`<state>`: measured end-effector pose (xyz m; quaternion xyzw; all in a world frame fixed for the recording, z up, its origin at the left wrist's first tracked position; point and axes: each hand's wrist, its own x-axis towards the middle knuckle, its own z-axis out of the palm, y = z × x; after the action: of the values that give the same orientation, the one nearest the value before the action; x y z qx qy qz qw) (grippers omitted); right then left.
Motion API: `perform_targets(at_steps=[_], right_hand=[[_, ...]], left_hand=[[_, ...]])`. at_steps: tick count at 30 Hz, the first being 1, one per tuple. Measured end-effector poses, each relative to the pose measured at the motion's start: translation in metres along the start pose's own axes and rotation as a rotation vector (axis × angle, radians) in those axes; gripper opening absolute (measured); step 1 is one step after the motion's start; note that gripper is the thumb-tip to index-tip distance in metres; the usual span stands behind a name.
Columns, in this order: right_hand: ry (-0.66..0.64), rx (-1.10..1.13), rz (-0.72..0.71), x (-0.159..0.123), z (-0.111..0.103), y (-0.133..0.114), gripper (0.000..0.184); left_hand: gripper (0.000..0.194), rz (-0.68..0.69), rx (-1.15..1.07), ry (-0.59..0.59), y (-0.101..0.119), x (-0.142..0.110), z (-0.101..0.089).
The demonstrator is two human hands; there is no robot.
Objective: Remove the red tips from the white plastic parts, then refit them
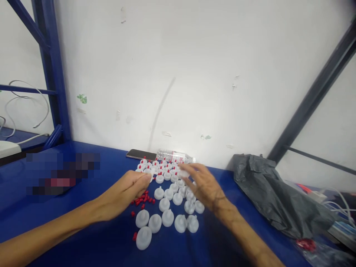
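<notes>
My left hand [133,187] is closed, thumb pressed to the fingers, around a white nozzle cap [149,172] that partly shows above the fingertips. My right hand [204,181] has its thumb and fingers about another white nozzle cap [183,173], slightly blurred. Between and below the hands lie several plain white nozzle caps [164,204], round with a short spout. Farther back stand several white caps with red tips [160,178] on their spouts. Loose small red tips [143,198] are scattered beside and below my left hand.
A phone [141,154] and a clear plastic bottle [175,156] lie by the wall. At right is a dark grey plastic bag [267,189], with a clear bag of red pieces [306,244] in front. Blue metal posts [51,66] frame the blue table [91,237].
</notes>
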<state>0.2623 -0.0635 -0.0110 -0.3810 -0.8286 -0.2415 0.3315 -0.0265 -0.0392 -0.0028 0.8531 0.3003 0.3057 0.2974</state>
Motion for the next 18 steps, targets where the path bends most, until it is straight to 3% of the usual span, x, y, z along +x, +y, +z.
perform_targets(at_steps=[3,6,13,16,18], right_hand=[[-0.003,-0.039,0.193,-0.01,-0.005,0.038,0.026],[-0.135,-0.043,0.287,-0.017,-0.001,0.059,0.026],[-0.301,-0.016,0.257,-0.028,0.017,0.057,0.038],[-0.346,-0.017,0.247,-0.031,0.018,0.055,0.041],[-0.375,-0.017,0.238,-0.033,0.018,0.054,0.042]], left_hand=[[0.042,0.164,0.281,0.016,-0.005,0.002,-0.012],[0.03,0.217,0.604,-0.038,-0.01,0.007,-0.018],[0.023,0.032,0.977,-0.151,-0.03,0.006,-0.028],[0.023,-0.019,1.02,-0.211,-0.043,0.003,-0.03],[0.019,-0.018,0.967,-0.184,-0.048,0.001,-0.029]])
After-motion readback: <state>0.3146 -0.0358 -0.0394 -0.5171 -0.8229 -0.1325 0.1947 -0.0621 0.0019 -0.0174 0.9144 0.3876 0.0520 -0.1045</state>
